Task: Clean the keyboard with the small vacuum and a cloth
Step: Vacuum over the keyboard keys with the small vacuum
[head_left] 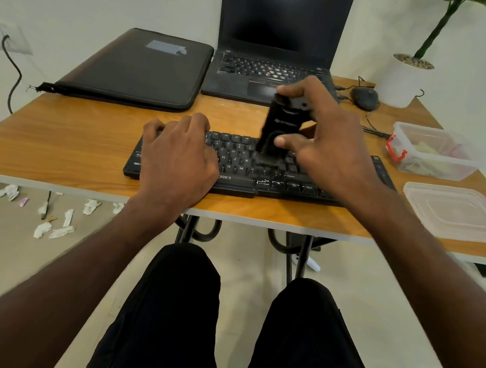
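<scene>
Two hands are working for me: the right hand (pixel 323 142) is pinching one vacuum (pixel 278 126) upright between thumb and curled fingers, nozzle touching the keyboard (pixel 238 164) mid-rows; the left hand (pixel 176 155) is lying on the keyboard's left half, fingers loosely bent and gripping nothing. I am reading "ONICS" on the keyboard's front edge. One tub (pixel 432 152) is holding yellowish bits I cannot identify; its lid (pixel 458 212) is lying nearby. One laptop (pixel 280 32) and one sleeve (pixel 139 70) are sitting behind on the table (pixel 51 149).
</scene>
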The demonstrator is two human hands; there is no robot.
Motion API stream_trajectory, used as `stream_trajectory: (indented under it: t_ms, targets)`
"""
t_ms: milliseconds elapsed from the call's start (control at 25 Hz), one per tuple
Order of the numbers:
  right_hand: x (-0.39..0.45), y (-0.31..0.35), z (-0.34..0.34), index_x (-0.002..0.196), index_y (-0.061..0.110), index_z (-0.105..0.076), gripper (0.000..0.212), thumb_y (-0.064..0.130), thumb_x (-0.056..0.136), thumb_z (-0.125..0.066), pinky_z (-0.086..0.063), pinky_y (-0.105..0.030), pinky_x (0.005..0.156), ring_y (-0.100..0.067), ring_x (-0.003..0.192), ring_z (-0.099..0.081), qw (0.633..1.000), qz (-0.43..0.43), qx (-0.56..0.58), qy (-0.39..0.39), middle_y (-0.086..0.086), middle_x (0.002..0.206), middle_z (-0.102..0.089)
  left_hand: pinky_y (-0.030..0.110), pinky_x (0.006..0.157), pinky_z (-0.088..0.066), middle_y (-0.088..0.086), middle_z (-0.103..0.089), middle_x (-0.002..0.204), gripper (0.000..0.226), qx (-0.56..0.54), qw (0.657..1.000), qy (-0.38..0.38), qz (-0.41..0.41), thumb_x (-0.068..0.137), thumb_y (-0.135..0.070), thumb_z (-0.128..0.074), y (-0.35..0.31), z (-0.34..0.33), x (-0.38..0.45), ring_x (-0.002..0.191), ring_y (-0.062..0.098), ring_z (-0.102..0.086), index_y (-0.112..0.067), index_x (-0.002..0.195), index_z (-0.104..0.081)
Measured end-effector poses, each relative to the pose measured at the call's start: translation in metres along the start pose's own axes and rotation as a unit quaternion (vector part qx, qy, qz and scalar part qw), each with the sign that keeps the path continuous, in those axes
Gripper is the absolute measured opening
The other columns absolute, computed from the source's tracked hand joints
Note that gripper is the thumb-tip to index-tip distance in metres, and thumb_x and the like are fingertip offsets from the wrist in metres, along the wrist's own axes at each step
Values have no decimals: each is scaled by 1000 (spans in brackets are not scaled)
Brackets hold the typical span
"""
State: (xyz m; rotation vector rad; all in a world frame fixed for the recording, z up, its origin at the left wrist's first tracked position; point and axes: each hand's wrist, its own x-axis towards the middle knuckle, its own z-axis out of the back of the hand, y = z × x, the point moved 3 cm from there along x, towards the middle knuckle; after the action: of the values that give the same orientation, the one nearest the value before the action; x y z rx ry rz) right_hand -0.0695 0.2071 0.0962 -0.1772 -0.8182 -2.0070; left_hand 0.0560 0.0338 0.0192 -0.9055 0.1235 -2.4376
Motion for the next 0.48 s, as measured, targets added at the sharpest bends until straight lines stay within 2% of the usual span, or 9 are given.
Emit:
stream_trajectory:
  t_ms: [80, 160, 280, 360, 480]
  targets:
    - [1, -3, 3, 137, 40, -48, 63, 16, 88, -79, -61, -33, 78, -19, 112, -66, 999, 7, -29, 32, 2, 136, -62, 47, 108, -32, 4, -69, 103, 25, 1, 1000, 0, 2, 98, -23, -54, -1, 0, 0, 93, 22, -63, -14, 120, -60]
    - [8, -11, 15, 135, 43, -47, 63, 17, 88, -79, -59, -37, 75, -25, 114, -65, 988, -9, -143, 66, -2, 134, -63, 48, 108, -32, 4, -69, 103, 25, 4, 1000, 5, 3, 97, -23, -54, -1, -1, 1, 93, 23, -63, -14, 120, -59]
    - [12, -22, 33, 134, 42, -48, 61, 17, 87, -79, -50, -35, 73, -32, 114, -63, 963, -39, -261, 52, -6, 131, -65, 49, 109, -32, 4, -69, 103, 24, 14, 1000, 7, 2, 98, -25, -53, -1, -1, 0, 93, 23, -63, -15, 119, -58]
    - [7, -29, 35, 133, 40, -49, 61, 16, 86, -80, -48, -28, 67, -29, 111, -65, 976, -51, -213, 14, -5, 130, -66, 49, 110, -31, 4, -69, 102, 24, 14, 1000, 5, -2, 98, -26, -52, -1, -1, 0, 93, 22, -63, -15, 119, -59]
    - [8, -31, 33, 135, 34, -48, 62, 14, 86, -81, -43, -15, 61, -18, 107, -65, 995, -66, -53, -45, 0, 132, -64, 49, 109, -30, 5, -69, 102, 24, 10, 1000, -3, -3, 98, -25, -52, 0, 0, 1, 92, 23, -63, -14, 118, -59]
